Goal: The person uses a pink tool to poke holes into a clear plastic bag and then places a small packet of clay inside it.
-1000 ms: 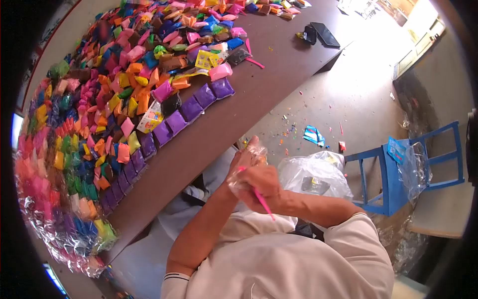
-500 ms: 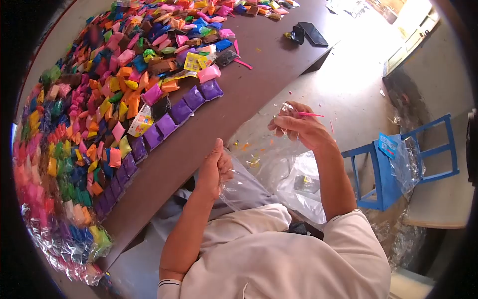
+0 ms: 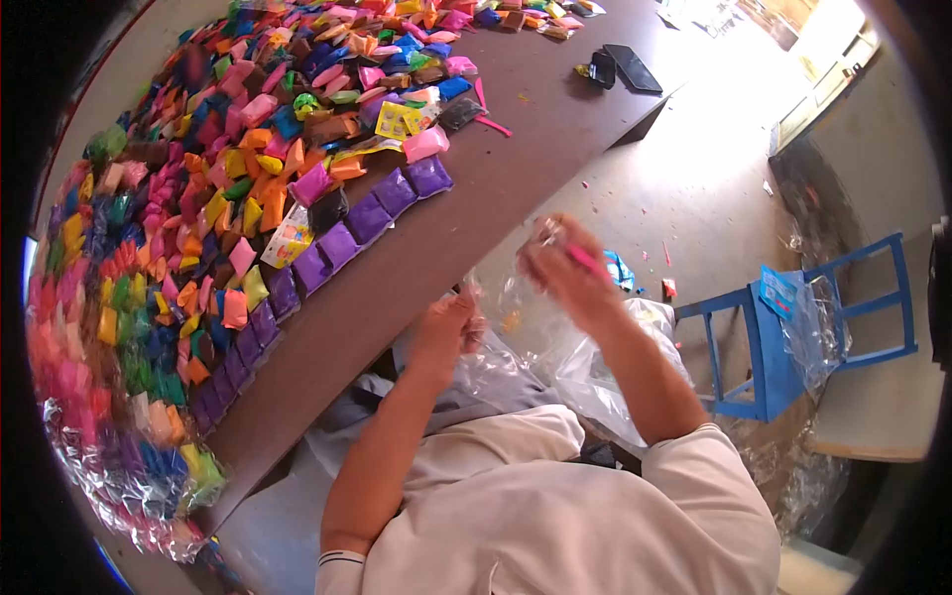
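My left hand (image 3: 446, 332) is closed on a clear plastic bag (image 3: 496, 372), which hangs beneath it over my lap. To its right, my right hand (image 3: 567, 270) is smeared by motion, with its fingers curled. A thin pink plastic stick (image 3: 589, 262) lies across that hand, and something clear and shiny shows at its fingertips, too blurred to name. Along the near edge of the table (image 3: 476, 188) runs a row of purple packets (image 3: 369, 218), beside a large heap of colourful small packets (image 3: 268, 139).
A phone (image 3: 635, 69) and a small black item (image 3: 601, 67) rest on the table's far end. A blue chair (image 3: 764, 347) with plastic on it stands at the right. A large clear plastic sheet or bag (image 3: 605, 377) is by my lap; scraps litter the floor (image 3: 714, 198).
My right hand has moved left and downward, nearer my left hand. The left hand has lowered its thumb and shifted slightly right. A blue wrapper now shows beyond my right hand.
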{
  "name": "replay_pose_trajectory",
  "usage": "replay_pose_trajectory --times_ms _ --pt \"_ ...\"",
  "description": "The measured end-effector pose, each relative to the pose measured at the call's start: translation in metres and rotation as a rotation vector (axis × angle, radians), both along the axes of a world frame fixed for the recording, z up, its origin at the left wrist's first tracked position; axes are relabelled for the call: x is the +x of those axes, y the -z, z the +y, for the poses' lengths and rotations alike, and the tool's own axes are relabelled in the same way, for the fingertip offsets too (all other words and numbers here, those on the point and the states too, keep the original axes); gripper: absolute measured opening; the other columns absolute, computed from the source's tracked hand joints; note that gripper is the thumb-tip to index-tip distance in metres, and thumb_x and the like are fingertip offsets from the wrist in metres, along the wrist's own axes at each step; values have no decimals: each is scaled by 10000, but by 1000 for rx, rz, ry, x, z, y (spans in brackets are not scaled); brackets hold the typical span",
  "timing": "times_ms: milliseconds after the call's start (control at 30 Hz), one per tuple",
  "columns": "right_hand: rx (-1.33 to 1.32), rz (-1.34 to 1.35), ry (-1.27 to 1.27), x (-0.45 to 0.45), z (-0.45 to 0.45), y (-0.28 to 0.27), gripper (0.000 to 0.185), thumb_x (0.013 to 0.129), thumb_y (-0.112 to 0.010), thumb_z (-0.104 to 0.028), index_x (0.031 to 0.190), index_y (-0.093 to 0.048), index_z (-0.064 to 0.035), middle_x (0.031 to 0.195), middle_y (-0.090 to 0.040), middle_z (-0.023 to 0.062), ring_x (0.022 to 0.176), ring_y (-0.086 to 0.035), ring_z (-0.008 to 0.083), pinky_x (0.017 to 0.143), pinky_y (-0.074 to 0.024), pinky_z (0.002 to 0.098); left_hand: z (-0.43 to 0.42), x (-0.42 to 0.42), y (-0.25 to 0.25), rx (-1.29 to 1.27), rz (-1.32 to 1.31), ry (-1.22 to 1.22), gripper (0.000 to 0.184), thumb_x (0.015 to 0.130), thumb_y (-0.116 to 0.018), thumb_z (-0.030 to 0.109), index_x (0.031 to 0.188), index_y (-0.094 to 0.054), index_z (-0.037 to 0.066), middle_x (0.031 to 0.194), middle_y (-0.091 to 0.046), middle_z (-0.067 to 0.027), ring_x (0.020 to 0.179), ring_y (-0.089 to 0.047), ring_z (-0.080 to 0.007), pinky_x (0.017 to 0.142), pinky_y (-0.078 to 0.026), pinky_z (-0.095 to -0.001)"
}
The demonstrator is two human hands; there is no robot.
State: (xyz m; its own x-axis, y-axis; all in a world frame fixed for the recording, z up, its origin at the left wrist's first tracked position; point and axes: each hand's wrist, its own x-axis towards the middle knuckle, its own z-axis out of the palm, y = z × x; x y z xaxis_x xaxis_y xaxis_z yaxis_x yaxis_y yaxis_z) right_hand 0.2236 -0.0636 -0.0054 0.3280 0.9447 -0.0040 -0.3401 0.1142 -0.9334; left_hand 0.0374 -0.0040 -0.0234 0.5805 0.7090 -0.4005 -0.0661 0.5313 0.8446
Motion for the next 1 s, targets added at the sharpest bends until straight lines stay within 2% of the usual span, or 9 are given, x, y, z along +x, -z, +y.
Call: replay_pose_trajectory --times_ms 133,200,267,400,533,667,800,933,1000 --pt "288 -724 104 -80 -25 -11 237 857 -514 -35 1090 -556 -53 848 -602 126 789 -617 244 688 -492 327 -15 15 -1 -139 -221 -50 162 911 -556 232 888 -637 93 739 -600 14 602 -544 -66 507 -426 -229" --pt "-7 -693 267 -62 -6 -13 174 834 -577 -49 1005 -550 -36 752 -542 98 686 -549 214 671 -463 312 -4 7 30 151 -4 202 446 907 -551 326 1289 -479 108 1163 -592 -72 1107 -548 -205 920 -462 -337" --pt "-149 -659 459 -44 16 -11 188 785 -651 -51 934 -540 -21 729 -520 103 635 -510 224 629 -434 322 -5 8 40 341 87 317 388 932 -492 294 1260 -501 88 1198 -581 -105 1108 -555 -238 917 -458 -357" --pt "300 -891 527 -75 -13 -15 306 740 -709 -92 986 -545 -13 869 -558 183 774 -574 318 659 -459 370 -18 14 25 634 67 202 203 923 -487 191 1024 -601 57 976 -612 -50 862 -580 -144 713 -470 -310" --pt "35 -813 665 -53 9 7 289 720 -663 -24 985 -548 -16 840 -557 171 747 -583 312 655 -468 365 -18 29 27 206 -40 3 258 948 -525 304 853 -604 77 763 -568 31 664 -536 -56 542 -427 -246" --pt "421 -948 344 -99 -21 7 308 729 -619 8 1021 -536 -37 791 -565 178 655 -566 345 594 -466 392 -11 15 29 -301 -177 -25 369 961 -497 402 742 -554 110 617 -485 50 546 -471 -50 445 -349 -255" --pt "-35 -790 442 -68 6 18 360 695 -631 4 1036 -545 -69 897 -593 203 790 -612 373 643 -494 385 -15 27 18 -252 28 -125 352 937 -517 456 713 -553 188 626 -488 53 515 -440 -54 441 -342 -239" --pt "437 -968 224 -90 -30 14 274 734 -645 -25 995 -568 -54 807 -584 180 667 -583 309 587 -479 396 -11 15 24 -152 -95 13 333 946 -509 427 721 -510 182 633 -487 53 488 -450 -69 406 -301 -267" --pt "231 -872 343 -77 -20 19 293 708 -641 -7 989 -577 -55 761 -574 161 652 -583 320 580 -480 396 -14 21 13 -251 -34 -75 370 939 -514 453 668 -495 201 595 -466 55 487 -445 -70 404 -296 -266"
